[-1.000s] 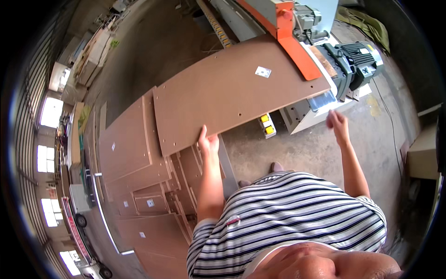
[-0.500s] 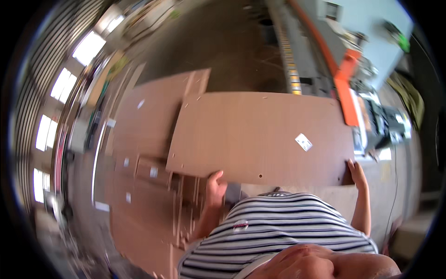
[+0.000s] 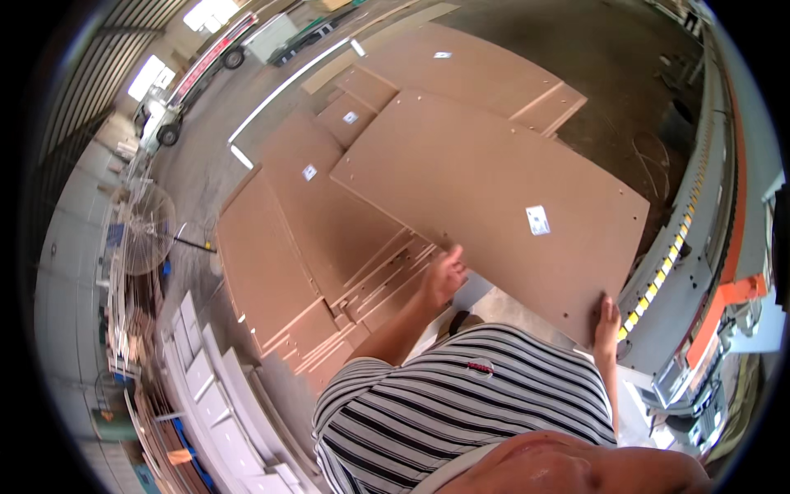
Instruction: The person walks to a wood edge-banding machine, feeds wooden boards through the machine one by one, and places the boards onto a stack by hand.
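Note:
A large brown wood panel (image 3: 494, 198) hangs before me, held level or slightly tilted, with small holes along its edges and a white label (image 3: 537, 220) on its face. On the near long edge my left hand (image 3: 444, 277) grips it, some fingers hidden beneath. My right hand (image 3: 607, 323) clasps the near right corner, fingers on the top face. To the left and beyond lie stacks of similar brown panels (image 3: 329, 222), several with white labels. The far left part of the held panel overlaps these stacks in view; whether it touches them I cannot tell.
A long machine with a yellow-marked rail (image 3: 658, 284) and an orange bar (image 3: 724, 300) runs along the right. White panels (image 3: 214, 403) are stacked at lower left. A standing fan (image 3: 148, 229) and a small vehicle (image 3: 206, 70) are farther left.
My view and body have turned left, bringing the panel stacks ahead of me. The held panel has swung toward them, still in both hands. The machine now sits farther right.

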The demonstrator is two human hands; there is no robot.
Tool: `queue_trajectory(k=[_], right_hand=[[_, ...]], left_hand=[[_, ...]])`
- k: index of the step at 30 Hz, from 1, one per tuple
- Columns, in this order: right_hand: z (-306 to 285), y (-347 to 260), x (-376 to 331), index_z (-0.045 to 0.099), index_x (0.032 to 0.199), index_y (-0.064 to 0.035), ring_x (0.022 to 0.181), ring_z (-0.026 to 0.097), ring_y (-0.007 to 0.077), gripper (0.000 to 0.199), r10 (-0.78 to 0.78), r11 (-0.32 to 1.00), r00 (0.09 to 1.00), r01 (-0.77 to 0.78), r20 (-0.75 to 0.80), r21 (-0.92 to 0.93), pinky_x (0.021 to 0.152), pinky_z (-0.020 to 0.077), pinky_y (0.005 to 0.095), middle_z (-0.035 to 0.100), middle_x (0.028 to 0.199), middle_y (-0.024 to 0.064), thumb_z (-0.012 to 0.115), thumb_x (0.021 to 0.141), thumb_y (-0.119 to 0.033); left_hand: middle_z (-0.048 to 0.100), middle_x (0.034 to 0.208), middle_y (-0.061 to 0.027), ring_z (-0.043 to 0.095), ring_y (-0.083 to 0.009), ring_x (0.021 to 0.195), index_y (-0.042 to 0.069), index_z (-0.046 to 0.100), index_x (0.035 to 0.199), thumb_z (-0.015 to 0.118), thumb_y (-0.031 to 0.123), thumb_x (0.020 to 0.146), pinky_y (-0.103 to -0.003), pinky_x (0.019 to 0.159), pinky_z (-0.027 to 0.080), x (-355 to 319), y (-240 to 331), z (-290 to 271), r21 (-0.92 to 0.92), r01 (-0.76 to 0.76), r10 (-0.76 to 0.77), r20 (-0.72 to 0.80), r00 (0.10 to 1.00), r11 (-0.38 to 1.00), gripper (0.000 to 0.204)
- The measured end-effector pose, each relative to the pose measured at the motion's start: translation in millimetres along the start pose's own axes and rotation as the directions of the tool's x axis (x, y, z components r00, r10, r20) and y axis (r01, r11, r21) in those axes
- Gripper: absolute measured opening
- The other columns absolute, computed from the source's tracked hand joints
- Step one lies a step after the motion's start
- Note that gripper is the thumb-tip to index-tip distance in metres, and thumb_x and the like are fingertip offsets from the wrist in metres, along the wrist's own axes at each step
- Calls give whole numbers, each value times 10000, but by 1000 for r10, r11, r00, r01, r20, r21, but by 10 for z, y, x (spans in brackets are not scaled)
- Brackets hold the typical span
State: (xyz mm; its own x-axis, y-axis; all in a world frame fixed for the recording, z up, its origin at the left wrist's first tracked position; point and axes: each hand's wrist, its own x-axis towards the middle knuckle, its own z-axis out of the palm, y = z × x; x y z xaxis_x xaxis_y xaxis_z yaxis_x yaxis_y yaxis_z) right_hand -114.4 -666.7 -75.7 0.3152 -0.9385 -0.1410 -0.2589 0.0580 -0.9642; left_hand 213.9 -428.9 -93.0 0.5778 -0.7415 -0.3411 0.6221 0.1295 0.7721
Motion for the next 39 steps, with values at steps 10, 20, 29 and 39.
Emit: queue_trajectory(k=[10,20,29,39], right_hand=[[2158,-1404,-366,543,1037,14,830,649,205,297,105,865,492,-474,864,165,771,560,328,623,895,138,474,964,-266],[3003,-772,-177,551,1059,17,822,663,204,309,168,932,114,-342,979,-120,750,557,314,650,914,124,524,950,-270],[4084,-759,626,576,1020,-38,937,596,180,232,175,749,443,-639,880,173,794,512,305,621,982,80,602,898,-233],[4172,-1095,319,582,1111,-69,956,598,210,249,333,612,599,-725,728,316,833,539,398,616,1069,73,634,874,-123]], left_hand=[[594,1044,-129,615,-236,883,-12,495,1146,639,266,876,-347,731,533,-447,869,129,127,-314,330,-556,763,941,413],[278,1429,-281,276,-419,1317,-13,184,1437,537,508,873,-511,1073,254,-280,1115,-2012,826,546,740,-454,497,140,846],[325,1396,-267,321,-415,1261,-8,243,1420,500,473,908,-499,1044,292,-167,1024,-1896,883,469,837,-283,469,36,748],[385,1363,-239,357,-409,1230,-25,278,1397,600,303,880,-501,1025,300,-262,1094,-1680,950,280,884,-248,396,140,692]])
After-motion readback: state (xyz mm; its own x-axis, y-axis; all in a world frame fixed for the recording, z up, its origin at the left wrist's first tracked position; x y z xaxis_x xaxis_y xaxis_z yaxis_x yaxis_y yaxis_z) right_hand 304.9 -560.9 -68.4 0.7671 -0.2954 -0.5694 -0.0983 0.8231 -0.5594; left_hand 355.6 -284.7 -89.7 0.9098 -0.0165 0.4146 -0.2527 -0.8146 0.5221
